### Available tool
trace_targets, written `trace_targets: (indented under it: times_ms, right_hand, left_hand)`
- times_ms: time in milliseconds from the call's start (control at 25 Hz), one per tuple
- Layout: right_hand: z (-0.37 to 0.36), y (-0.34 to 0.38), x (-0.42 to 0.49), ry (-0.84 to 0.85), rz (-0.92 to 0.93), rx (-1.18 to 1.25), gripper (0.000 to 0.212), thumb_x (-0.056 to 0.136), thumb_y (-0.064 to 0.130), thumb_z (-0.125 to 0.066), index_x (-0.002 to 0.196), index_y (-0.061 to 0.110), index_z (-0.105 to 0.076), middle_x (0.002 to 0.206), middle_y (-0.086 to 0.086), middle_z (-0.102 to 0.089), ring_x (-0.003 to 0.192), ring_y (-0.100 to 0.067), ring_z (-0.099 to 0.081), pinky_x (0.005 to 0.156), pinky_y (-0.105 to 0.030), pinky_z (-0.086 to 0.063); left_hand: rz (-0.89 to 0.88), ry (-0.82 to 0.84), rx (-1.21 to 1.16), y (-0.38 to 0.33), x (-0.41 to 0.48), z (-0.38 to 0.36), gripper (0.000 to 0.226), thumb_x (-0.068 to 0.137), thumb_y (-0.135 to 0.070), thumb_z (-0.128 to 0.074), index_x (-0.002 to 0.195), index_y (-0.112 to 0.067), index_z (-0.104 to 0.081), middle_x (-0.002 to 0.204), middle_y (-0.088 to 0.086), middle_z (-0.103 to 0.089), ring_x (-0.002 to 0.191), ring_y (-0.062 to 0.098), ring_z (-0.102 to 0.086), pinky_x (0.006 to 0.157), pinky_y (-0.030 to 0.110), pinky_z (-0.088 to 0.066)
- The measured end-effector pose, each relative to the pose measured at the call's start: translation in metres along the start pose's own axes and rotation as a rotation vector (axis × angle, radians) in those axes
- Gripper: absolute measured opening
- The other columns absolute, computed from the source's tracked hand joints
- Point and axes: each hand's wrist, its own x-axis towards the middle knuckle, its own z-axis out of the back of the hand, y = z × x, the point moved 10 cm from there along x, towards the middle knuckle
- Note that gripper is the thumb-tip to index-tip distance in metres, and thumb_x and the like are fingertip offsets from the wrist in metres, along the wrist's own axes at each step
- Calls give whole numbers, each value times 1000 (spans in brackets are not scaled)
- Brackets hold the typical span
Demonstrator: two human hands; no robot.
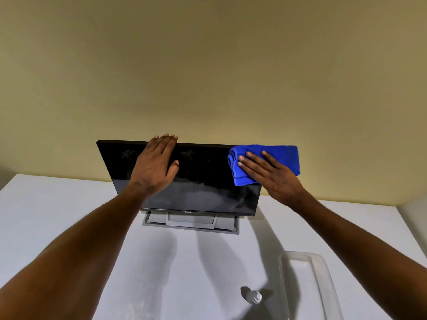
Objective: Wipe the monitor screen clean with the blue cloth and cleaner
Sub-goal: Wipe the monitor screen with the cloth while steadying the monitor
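Where the desk [69,227] meets the tan wall [208,65], one dark monitor [208,185] stands on its grey stand [191,224], long axis running left to right, its black screen facing the person and leaning back a little at the top. Faint smears show on the glass, hard to make out against the dark. One blue cloth [279,158], folded into a thick pad, lies against the screen's upper right corner and hangs past the right edge; the right hand [272,176] presses it flat there, fingers spread on top of it — no pinch, just the palm and fingers bearing on the fabric. The left hand [154,162] rests open on the upper middle of the screen, fingers together and curled over the top edge, thumb out on the glass, holding nothing. Nearer the person, one small clear bottle [254,296] stands on the desk, seen from above so that its label is hidden. Just right of it lies one clear plastic tray [323,285] — its near end cut off by the frame's bottom edge.
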Motion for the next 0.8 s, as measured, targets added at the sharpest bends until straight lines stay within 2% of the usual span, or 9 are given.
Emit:
trace_targets:
  times_ms: [160,320,480,720,800]
  right_hand:
    - [-13,20,5,-14,-138,36,83,92,-2,-41,168,12,-10,177,-4,-1,164,-25,0,133,-48,1]
    - [-45,71,-1,81,-87,126,91,86,-4,-47,168,13,-12,177,-3,-3,163,-25,-2,133,-47,-1]
    - [-65,121,-1,129,66,147,94,80,-12,-41,167,11,-14,176,-3,-7,162,-23,-10,131,-45,-17]
    - [-87,184,-7,203,304,179,72,94,-2,-28,162,21,-36,171,3,-29,157,-15,-30,126,-32,-33]
    - [-90,185,-16,229,335,190,74,96,-6,-17,161,20,-38,170,2,-31,156,-13,-32,123,-31,-37]
  left_hand:
    - [7,-15,-9,0,-1,0,69,98,-43,-38,158,-10,-37,161,12,-46,153,27,-37,131,45,-24]
    - [6,-24,-6,1,1,0,69,97,-43,-39,158,-11,-37,160,11,-47,152,26,-38,131,43,-24]
    - [3,-49,-18,0,0,1,69,95,-40,-42,157,-10,-40,158,12,-50,150,27,-41,130,44,-26]
    - [-3,-64,-42,-1,-4,4,70,93,-38,-46,156,-8,-42,158,12,-50,150,28,-42,130,44,-25]
    - [-2,-61,-49,-2,-5,4,71,93,-38,-47,156,-8,-42,158,11,-50,150,28,-42,130,44,-26]
